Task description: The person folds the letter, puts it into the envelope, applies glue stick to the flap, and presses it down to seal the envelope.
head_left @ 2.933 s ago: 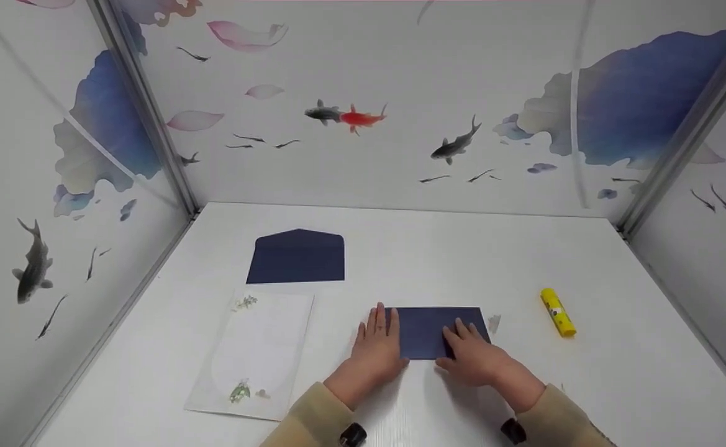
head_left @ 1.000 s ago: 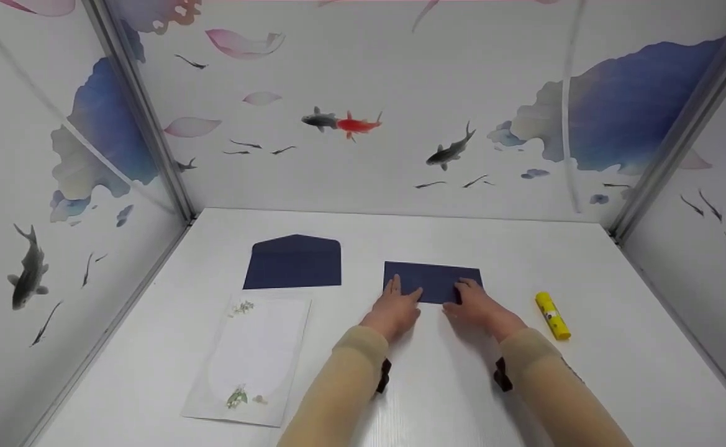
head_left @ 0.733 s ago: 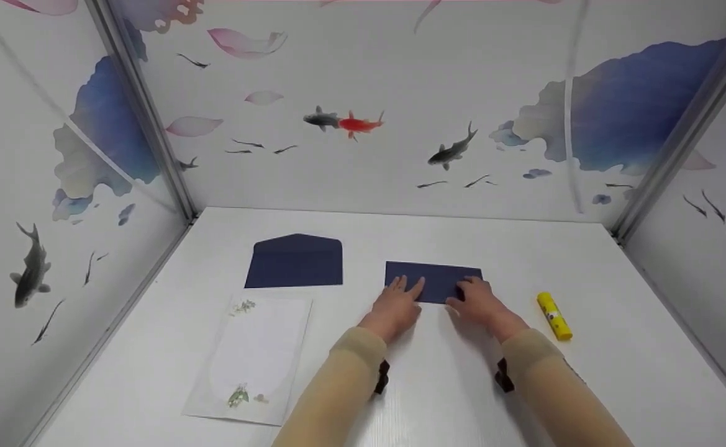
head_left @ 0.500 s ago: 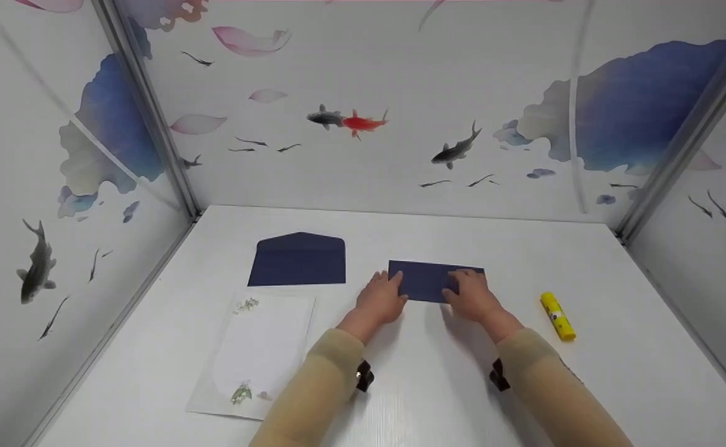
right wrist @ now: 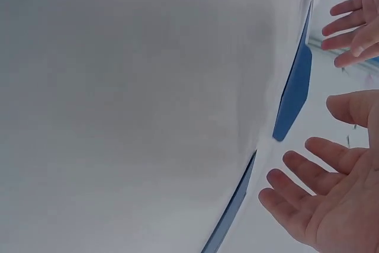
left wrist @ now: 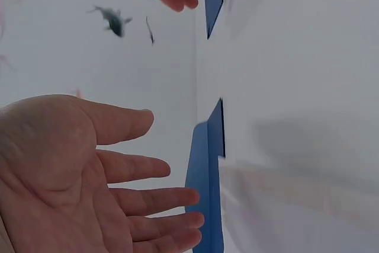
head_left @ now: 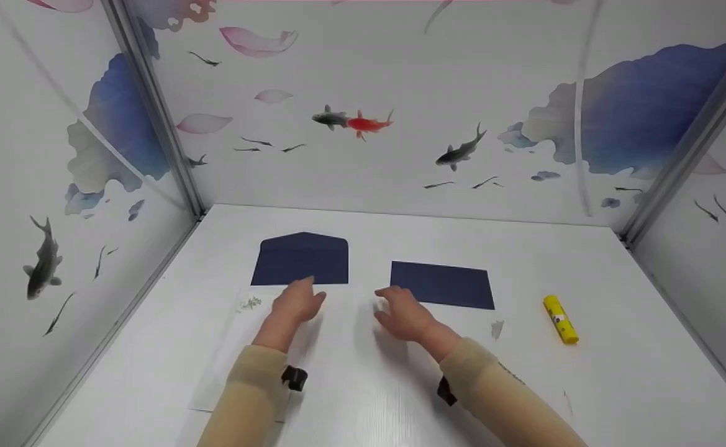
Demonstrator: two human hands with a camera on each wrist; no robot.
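Observation:
Two dark blue envelopes lie on the white table. One envelope with its pointed flap spread open (head_left: 300, 261) is at the back left; the other, a plain rectangle (head_left: 442, 284), lies to its right. My left hand (head_left: 294, 305) hovers near the open-flap envelope's lower edge, fingers extended and holding nothing, as the left wrist view (left wrist: 136, 188) shows. Beside the left end of the rectangular envelope is my right hand (head_left: 407, 315), its fingers spread and loosely bent around nothing. A pale sheet with small leaf prints (head_left: 229, 341) lies partly hidden under my left forearm.
A yellow glue stick (head_left: 560, 320) lies at the right. Near the rectangular envelope's lower right corner is a small grey patch (head_left: 497, 329). Printed white walls (head_left: 363, 167) with fish and petals enclose the table on three sides.
The rectangular envelope was pushed farther back on the table under both hands. Both hands have since let it go and moved left, the left hand over toward the open-flap envelope.

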